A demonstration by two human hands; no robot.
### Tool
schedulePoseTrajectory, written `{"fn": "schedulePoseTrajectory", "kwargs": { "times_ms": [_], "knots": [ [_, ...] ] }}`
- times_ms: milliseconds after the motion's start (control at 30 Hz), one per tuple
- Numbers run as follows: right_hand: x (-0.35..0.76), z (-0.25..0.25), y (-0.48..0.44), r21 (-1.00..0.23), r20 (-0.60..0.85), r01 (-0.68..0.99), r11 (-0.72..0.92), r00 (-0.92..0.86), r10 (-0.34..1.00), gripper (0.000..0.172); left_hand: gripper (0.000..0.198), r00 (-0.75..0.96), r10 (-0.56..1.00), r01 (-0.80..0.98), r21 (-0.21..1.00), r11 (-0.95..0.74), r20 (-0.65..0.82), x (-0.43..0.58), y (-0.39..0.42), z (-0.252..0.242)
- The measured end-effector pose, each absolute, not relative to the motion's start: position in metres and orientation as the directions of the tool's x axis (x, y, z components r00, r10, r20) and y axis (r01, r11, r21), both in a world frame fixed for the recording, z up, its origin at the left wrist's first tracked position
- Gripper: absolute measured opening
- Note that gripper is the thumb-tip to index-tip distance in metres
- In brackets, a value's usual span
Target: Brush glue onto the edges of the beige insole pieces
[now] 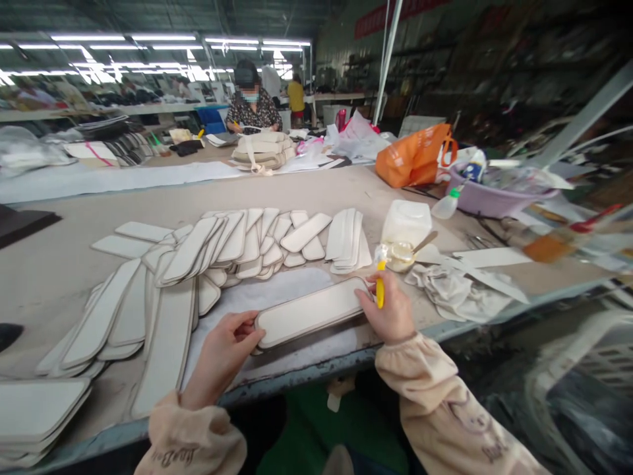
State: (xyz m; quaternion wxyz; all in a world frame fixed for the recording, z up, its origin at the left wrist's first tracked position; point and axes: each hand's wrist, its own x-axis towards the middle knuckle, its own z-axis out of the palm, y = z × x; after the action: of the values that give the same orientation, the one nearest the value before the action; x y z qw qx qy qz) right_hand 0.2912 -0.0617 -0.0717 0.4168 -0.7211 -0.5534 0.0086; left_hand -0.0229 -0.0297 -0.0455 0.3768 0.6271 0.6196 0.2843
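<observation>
A long cream panel (311, 311) with rounded corners and a darker rim is held level above the front of the table. My left hand (228, 349) pinches its left end between thumb and fingers. At the other end my right hand (388, 310) grips the panel, and the same hand also holds a yellow-handled tool (380, 290) upright, its whitish tip pointing away from me. Just beyond that tip sits a small open container (399, 256) of pale paste with a stick in it. Many similar panels (232, 237) lie overlapped in heaps behind and left of my hands.
A white plastic jug (406, 221) stands behind the container, with a crumpled cloth (457, 290) to its right. Farther back are an orange bag (414, 157) and a purple basin (499, 194). A masked person (254, 115) works across the table. The table's edge (316, 376) runs below my hands.
</observation>
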Motion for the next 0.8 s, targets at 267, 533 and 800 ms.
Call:
{"fn": "schedulePoseTrajectory", "kwargs": {
  "times_ms": [267,533,800],
  "knots": [
    [0.292,-0.069,-0.062,-0.627,0.399,0.776,-0.073,0.400,0.825,0.032,0.047,0.032,0.993,0.540,0.838,0.079,-0.114,-0.019,-0.030,-0.043],
    [0.293,-0.072,-0.059,-0.702,0.385,0.711,-0.043,0.429,0.817,0.034,0.045,0.022,0.986,0.482,0.866,0.134,-0.165,-0.014,-0.033,-0.037],
    [0.295,-0.072,-0.060,-0.613,0.416,0.785,-0.092,0.419,0.807,0.039,0.029,0.002,1.000,0.417,0.908,0.026,-0.030,-0.005,-0.038,-0.035]
  ]
}}
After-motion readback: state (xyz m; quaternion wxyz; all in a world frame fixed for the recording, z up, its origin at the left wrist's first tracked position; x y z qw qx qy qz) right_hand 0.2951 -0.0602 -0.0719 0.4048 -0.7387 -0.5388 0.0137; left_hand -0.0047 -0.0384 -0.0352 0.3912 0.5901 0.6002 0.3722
